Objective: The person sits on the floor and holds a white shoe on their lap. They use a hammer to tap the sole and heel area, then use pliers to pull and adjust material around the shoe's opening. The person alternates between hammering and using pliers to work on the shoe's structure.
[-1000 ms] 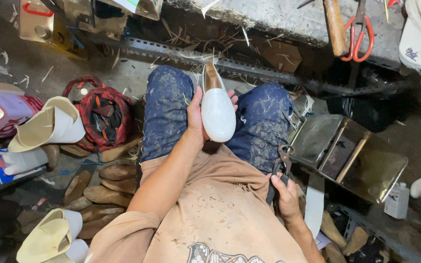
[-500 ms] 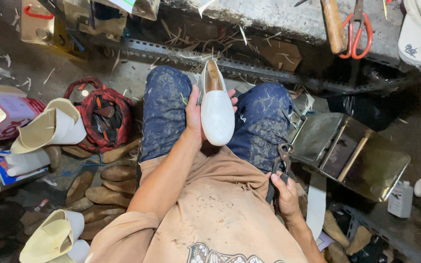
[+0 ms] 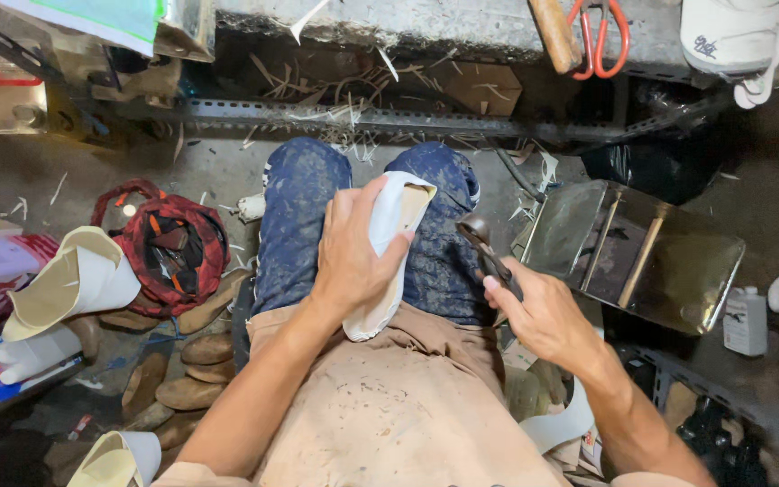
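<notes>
I sit with both knees in blue stained jeans [image 3: 299,225]. My left hand [image 3: 353,257] wraps over a white slip-on shoe [image 3: 392,209] that lies on my lap, toe toward me and turned on its side. My right hand [image 3: 543,316] grips a dark metal pincer tool [image 3: 487,245] beside my right knee. The tool's head points toward the shoe's heel and stays a little apart from it.
An open metal box [image 3: 642,252] stands at the right, with a small white bottle [image 3: 747,320] beyond it. At the left lie a red and black bag [image 3: 173,243], white shoe uppers [image 3: 74,280] and brown soles [image 3: 191,361]. Red-handled scissors [image 3: 601,36] rest on the bench edge ahead.
My left hand has rolled the shoe from sole-down onto its side and now covers it. My right hand has lifted the tool from beside my hip up to my knee.
</notes>
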